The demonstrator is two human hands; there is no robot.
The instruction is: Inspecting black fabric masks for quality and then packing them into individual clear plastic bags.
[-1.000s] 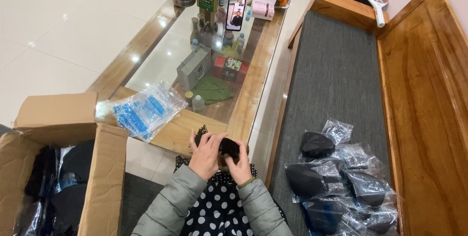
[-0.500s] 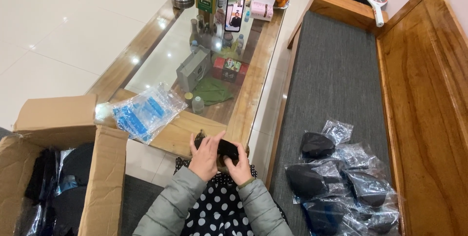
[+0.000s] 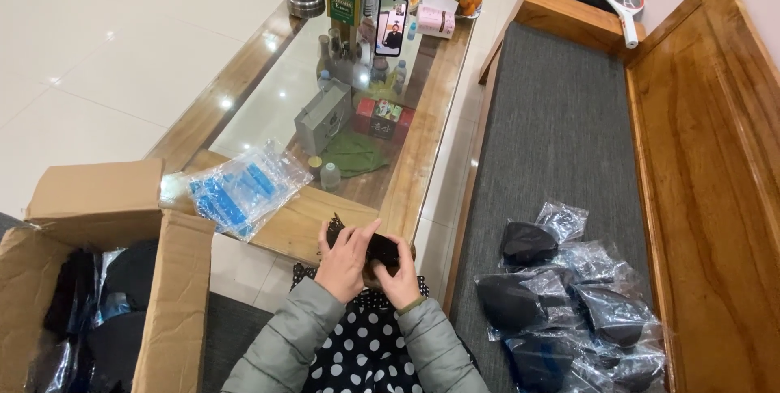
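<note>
Both hands closed around a small black item (image 3: 382,248), held together just past the near edge of the surface (image 3: 422,129): left hand (image 3: 345,263) covering its left side and top, right hand (image 3: 400,279) gripping from below. Grey jacket sleeves over a black polka-dot lap. Near left corner of the surface: clear bag of blue packets (image 3: 240,188). Far end: upright phone (image 3: 392,26), fruit. Left, on the floor: open cardboard box (image 3: 106,231) with dark goods. Right, on the grey bench cushion (image 3: 561,125): heap of black items in clear bags (image 3: 569,304).
</note>
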